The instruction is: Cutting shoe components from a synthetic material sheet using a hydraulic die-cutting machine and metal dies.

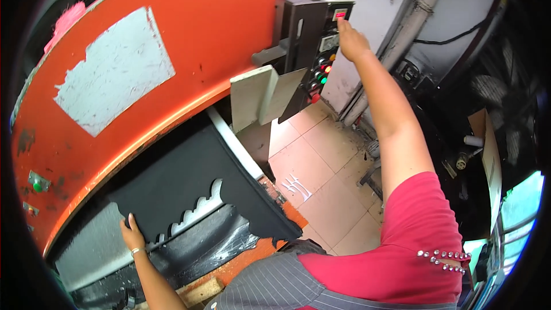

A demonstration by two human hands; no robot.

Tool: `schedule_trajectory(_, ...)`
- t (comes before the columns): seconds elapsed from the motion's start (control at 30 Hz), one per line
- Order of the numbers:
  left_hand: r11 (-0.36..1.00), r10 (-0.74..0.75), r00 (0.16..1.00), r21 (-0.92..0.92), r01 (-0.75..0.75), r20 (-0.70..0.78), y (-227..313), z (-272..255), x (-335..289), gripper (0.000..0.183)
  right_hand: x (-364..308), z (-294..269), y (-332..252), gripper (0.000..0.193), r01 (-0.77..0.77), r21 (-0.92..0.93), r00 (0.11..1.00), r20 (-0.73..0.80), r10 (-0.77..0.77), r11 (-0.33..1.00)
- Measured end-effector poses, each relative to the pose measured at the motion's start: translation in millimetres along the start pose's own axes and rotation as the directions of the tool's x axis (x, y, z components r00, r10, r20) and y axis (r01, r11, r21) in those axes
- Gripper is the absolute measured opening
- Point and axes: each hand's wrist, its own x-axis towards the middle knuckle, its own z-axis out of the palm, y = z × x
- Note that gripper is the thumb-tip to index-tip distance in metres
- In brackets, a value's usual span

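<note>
My right arm reaches up to a dark control panel on the far right of an orange machine. A finger of my right hand is stretched out at a small lit red display, and nothing shows in the hand. My left hand lies with its thumb and fingers apart at the border between black sheet material and a grey plate. Part of that hand's grip on the edge is hidden. A silvery strip with a scalloped edge lies on the black sheet.
Coloured lamps and buttons run down the panel, beside a bent pale metal plate. White scraps lie on the tiled floor. A pipe climbs the wall. An open cardboard box stands at right.
</note>
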Motion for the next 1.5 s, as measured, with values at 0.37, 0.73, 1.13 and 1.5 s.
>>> schedule_trajectory(0.37, 0.974, 0.044, 0.998, -0.223, -0.035, 0.035, 8, -10, -31, 0.057, 10, 10, 17, 0.048, 0.063, 0.3, 0.983, -0.181, -0.007, 0.952)
schedule_trajectory(0.73, 0.91, -0.112, 0.99, 0.409, 0.07, 0.08, -114, -197, -138, 0.095, 30, -114, -101, 0.046, 0.545, 0.361, 0.591, -0.806, -0.041, 0.757)
schedule_trajectory(1.13, 0.83, -0.032, 0.961, 0.543, -0.128, 0.276, -187, -237, -120, 0.107, -104, -438, -452, 0.046, 0.998, 0.054, 0.056, -0.957, -0.283, 0.014)
schedule_trajectory(1.5, 0.941, 0.036, 0.981, 0.323, -0.097, 0.191, -195, -220, -120, 0.087, -114, -562, -770, 0.104, 0.704, 0.558, 0.697, -0.424, -0.579, 0.439)
